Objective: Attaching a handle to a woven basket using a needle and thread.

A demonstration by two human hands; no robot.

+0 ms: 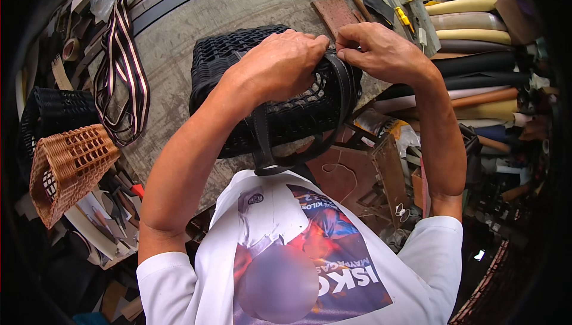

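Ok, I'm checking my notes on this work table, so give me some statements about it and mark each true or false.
1. The left hand and right hand are both at the black woven basket. True.
2. The orange-brown woven basket is right of the black one. False: it is to the left.
3. The striped straps are left of the black basket. True.
4. The right hand holds the yellow-handled tool. False: the tool lies beyond that hand.
5. Rolls of material are stacked at the right. True.
6. The strap handle is white. False: it is black with pale stitching.
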